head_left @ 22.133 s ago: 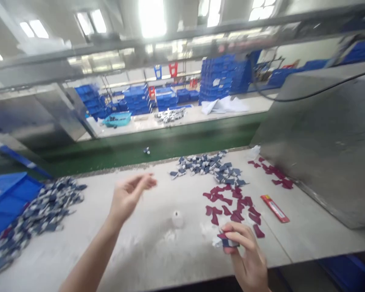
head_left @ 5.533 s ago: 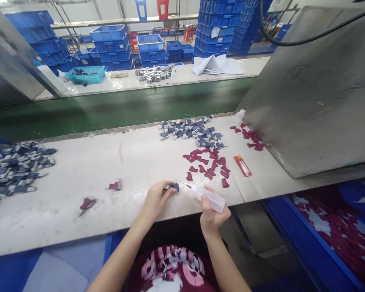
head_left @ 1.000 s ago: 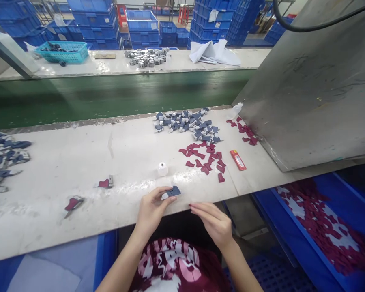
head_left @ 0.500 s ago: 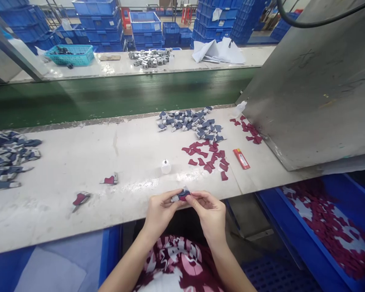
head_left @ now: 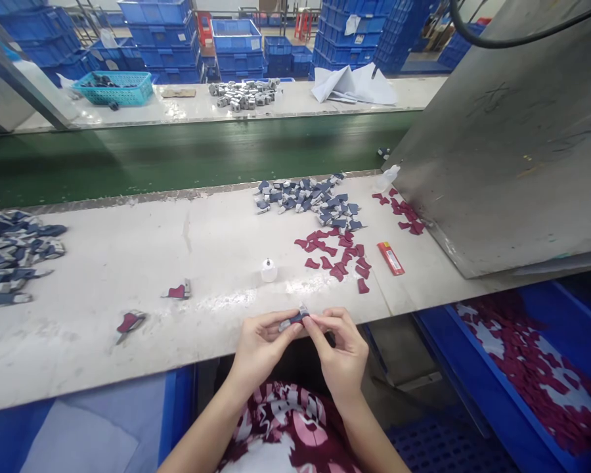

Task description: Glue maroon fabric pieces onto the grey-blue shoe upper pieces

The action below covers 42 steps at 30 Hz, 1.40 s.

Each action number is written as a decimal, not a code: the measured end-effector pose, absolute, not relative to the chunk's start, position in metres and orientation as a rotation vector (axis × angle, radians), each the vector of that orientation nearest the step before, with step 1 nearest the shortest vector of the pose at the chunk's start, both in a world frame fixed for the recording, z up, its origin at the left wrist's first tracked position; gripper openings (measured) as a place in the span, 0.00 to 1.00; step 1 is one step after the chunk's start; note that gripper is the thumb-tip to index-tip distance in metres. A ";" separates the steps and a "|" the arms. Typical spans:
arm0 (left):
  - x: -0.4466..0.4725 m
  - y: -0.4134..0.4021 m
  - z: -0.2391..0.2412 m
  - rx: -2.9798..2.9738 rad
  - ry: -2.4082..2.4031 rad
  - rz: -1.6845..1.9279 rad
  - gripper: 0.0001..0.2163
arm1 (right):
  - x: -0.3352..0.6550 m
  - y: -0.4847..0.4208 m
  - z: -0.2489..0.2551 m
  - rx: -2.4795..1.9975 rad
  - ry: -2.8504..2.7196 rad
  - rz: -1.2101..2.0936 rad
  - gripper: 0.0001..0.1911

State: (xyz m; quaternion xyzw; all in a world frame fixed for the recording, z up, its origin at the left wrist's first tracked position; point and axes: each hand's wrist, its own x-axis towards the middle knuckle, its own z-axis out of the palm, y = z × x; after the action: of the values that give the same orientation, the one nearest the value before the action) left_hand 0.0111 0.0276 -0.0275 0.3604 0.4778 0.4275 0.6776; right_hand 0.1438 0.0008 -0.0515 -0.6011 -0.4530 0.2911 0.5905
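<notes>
The small piece (head_left: 297, 318), dark blue with a pale grey end and a trace of dark red at its middle, sits at the near edge of the table (head_left: 128, 263), just above the rim, pinched from both sides. A second ago I held it in my left hand (head_left: 261, 345) alone, with my right hand (head_left: 342, 348) lying flat and open beside it; the right has since closed in, and both thumbs and forefingers now grip the piece, fingertips almost meeting. Half a second ago the grip was much the same. Both wrists are bent inward and the forearms rise from the bottom of the view. The little white bottle (head_left: 268, 270), which was in my right hand some seconds back, now stands upright on the table beyond the piece. The tabletop is pale, scuffed and smeared with white. Flat dark red cut-outs (head_left: 337, 256) lie scattered to the right of the bottle, next to a flat orange-red bar (head_left: 391, 257). Farther back lies a heap of blue-grey pieces (head_left: 308, 197). Two red-and-grey pieces (head_left: 177, 291) lie apart to my left.
</notes>
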 end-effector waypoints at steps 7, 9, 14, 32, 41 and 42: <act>0.006 0.029 -0.013 0.836 1.077 0.903 0.17 | 0.165 0.010 -0.046 -1.142 -1.172 1.174 0.10; 0.006 0.027 -0.011 0.867 1.090 0.883 0.17 | 0.165 0.010 -0.043 -1.160 -1.239 1.073 0.09; 0.011 0.024 -0.009 0.880 1.109 0.904 0.16 | 0.159 0.004 -0.036 -1.249 -1.288 0.794 0.09; 0.017 0.014 -0.001 0.947 1.093 1.041 0.08 | 0.151 -0.003 -0.027 -1.220 -1.216 0.748 0.11; 0.016 0.013 0.000 0.947 1.087 1.098 0.09 | 0.153 -0.001 -0.032 -1.186 -1.256 0.814 0.12; 0.017 0.013 -0.001 0.982 1.100 1.119 0.09 | 0.152 0.000 -0.032 -1.182 -1.233 0.831 0.12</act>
State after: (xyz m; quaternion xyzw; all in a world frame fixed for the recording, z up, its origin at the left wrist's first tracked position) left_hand 0.0167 0.0129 -0.0012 0.4238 0.4746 0.4831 0.6014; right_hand 0.1520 -0.0003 -0.0322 -0.5060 -0.5280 0.3559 0.5818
